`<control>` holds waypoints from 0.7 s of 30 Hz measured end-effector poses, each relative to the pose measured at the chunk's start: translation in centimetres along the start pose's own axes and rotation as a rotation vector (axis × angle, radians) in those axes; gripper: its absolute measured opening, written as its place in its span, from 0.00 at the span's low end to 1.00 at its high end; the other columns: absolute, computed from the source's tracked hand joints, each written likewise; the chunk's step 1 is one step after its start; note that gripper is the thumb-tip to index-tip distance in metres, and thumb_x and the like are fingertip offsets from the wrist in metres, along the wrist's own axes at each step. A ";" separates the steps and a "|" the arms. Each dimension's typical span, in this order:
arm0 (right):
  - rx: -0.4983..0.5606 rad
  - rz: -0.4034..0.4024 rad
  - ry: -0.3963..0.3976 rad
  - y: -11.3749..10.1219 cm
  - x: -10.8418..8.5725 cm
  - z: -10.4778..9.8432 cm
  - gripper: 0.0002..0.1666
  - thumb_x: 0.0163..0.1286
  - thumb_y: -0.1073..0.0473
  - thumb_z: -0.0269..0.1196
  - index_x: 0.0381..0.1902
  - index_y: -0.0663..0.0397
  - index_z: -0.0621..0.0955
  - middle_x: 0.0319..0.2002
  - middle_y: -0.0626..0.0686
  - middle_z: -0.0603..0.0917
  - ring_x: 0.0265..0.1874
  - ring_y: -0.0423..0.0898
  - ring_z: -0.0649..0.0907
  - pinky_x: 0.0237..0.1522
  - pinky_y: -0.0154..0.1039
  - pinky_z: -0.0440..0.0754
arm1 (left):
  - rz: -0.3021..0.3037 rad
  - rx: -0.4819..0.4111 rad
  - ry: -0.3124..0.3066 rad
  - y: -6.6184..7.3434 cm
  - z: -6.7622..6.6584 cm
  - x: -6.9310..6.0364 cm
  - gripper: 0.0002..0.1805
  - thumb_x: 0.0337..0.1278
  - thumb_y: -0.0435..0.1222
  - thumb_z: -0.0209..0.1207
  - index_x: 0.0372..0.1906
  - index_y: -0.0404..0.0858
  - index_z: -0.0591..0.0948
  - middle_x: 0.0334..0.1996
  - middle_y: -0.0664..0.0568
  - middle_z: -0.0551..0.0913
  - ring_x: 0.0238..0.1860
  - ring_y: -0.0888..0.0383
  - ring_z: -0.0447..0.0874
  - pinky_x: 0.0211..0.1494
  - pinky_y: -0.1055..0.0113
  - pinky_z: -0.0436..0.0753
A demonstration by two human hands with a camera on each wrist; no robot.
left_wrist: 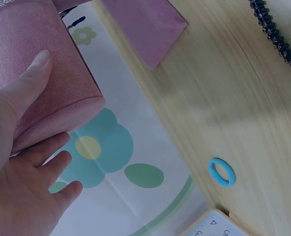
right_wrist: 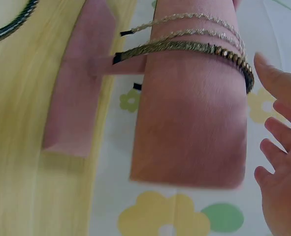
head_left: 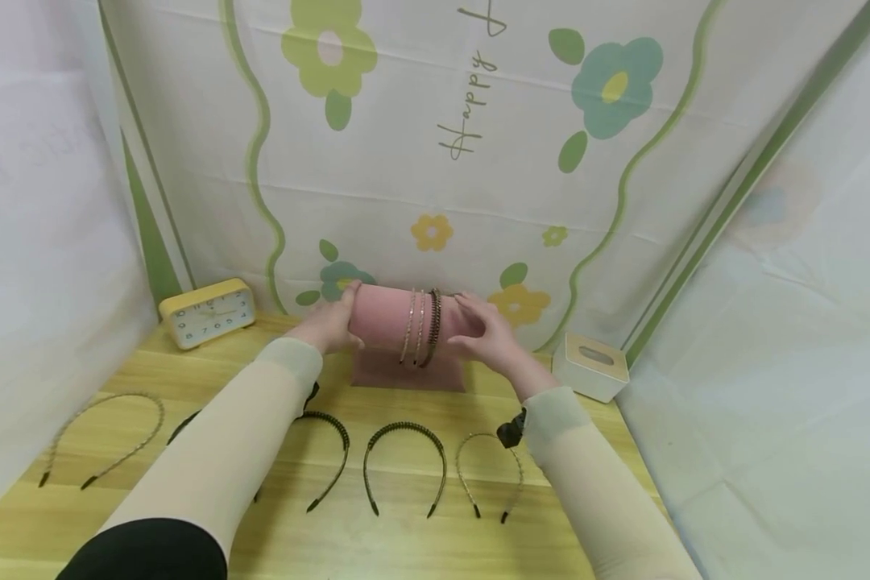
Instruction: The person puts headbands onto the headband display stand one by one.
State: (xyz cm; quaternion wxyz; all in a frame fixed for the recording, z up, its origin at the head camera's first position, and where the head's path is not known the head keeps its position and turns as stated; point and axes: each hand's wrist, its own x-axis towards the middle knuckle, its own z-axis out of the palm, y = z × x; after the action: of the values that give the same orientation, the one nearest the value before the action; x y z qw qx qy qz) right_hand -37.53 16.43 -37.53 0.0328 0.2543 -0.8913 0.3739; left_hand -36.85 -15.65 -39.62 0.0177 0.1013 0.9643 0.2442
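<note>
A pink velvet roll-shaped display stand stands at the back of the table, its base beneath. Two pale braided headbands and a dark beaded headband hang around its roll. My left hand holds the roll's left end; in the left wrist view its thumb lies on the velvet, with some fingers behind the end. My right hand is by the right end. In the right wrist view its fingers are loosely bent beside the roll, the thumb close to the beaded headband, holding nothing.
Several headbands lie along the front, including a pale one, a dark one and another pale one. My left sleeve partly covers others. A yellow clock stands left, a tissue box right. A blue ring lies near the clock.
</note>
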 end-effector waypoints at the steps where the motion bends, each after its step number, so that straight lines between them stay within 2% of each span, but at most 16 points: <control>1: 0.009 0.011 0.007 0.3 -0.6 -0.2 0.46 0.60 0.55 0.74 0.74 0.41 0.67 0.75 0.46 0.59 0.74 0.46 0.55 0.73 0.49 0.51 | 0.002 0.002 -0.001 0.0 0.0 0.0 0.67 0.49 0.43 0.75 0.79 0.39 0.35 0.47 0.35 0.82 0.51 0.38 0.79 0.68 0.40 0.63; 4: 0.041 0.046 0.063 1.2 -2.6 -0.7 0.44 0.61 0.56 0.73 0.73 0.41 0.69 0.74 0.50 0.62 0.74 0.50 0.57 0.73 0.54 0.53 | -0.002 -0.003 -0.006 0.1 0.1 0.0 0.67 0.50 0.43 0.74 0.79 0.40 0.34 0.46 0.36 0.83 0.50 0.38 0.80 0.67 0.40 0.64; 6: 0.057 0.087 0.128 2.1 -4.1 -0.8 0.41 0.61 0.55 0.73 0.72 0.41 0.71 0.72 0.51 0.65 0.72 0.52 0.60 0.71 0.57 0.56 | -0.008 -0.009 -0.007 0.1 0.0 -0.1 0.67 0.50 0.42 0.74 0.79 0.41 0.34 0.47 0.36 0.83 0.51 0.38 0.79 0.67 0.40 0.64; 9: 0.084 0.160 0.236 3.8 -6.0 -0.8 0.34 0.63 0.56 0.72 0.66 0.47 0.75 0.65 0.53 0.72 0.67 0.55 0.67 0.68 0.57 0.61 | -0.011 -0.021 -0.005 0.2 -0.1 -0.1 0.67 0.50 0.42 0.74 0.79 0.41 0.33 0.49 0.35 0.82 0.53 0.37 0.78 0.67 0.40 0.65; 12: 0.087 0.225 0.279 5.7 -7.7 -0.6 0.26 0.64 0.58 0.70 0.59 0.55 0.78 0.55 0.56 0.77 0.58 0.57 0.73 0.64 0.56 0.67 | -0.006 -0.028 -0.003 0.1 -0.1 -0.2 0.67 0.49 0.42 0.74 0.79 0.41 0.34 0.50 0.34 0.81 0.54 0.36 0.78 0.66 0.40 0.66; 15: 0.050 0.288 0.187 7.4 -9.2 0.1 0.21 0.63 0.59 0.70 0.53 0.56 0.81 0.49 0.58 0.80 0.51 0.56 0.77 0.56 0.54 0.75 | 0.001 -0.023 0.002 -0.1 -0.2 -0.2 0.67 0.49 0.42 0.75 0.79 0.41 0.34 0.49 0.34 0.81 0.52 0.36 0.78 0.64 0.40 0.69; 19: -0.001 0.309 -0.030 9.4 -10.7 1.4 0.17 0.63 0.62 0.71 0.49 0.57 0.83 0.46 0.58 0.81 0.46 0.51 0.78 0.48 0.50 0.79 | 0.013 -0.018 0.002 -0.3 -0.1 -0.1 0.67 0.49 0.42 0.75 0.79 0.40 0.34 0.48 0.33 0.81 0.51 0.36 0.79 0.63 0.41 0.70; 21: -0.005 0.297 -0.104 10.0 -11.3 1.9 0.15 0.62 0.63 0.71 0.47 0.59 0.83 0.44 0.58 0.81 0.43 0.50 0.78 0.45 0.48 0.79 | 0.018 -0.018 0.002 -0.2 0.0 -0.1 0.67 0.49 0.42 0.75 0.79 0.39 0.34 0.49 0.33 0.81 0.51 0.36 0.79 0.63 0.40 0.70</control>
State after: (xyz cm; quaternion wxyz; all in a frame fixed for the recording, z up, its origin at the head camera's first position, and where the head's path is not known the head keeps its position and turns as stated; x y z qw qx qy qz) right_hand -32.23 25.92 -48.24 -0.0683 0.1384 -0.9206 0.3587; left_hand -36.79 -15.81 -39.70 0.0151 0.1095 0.9611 0.2531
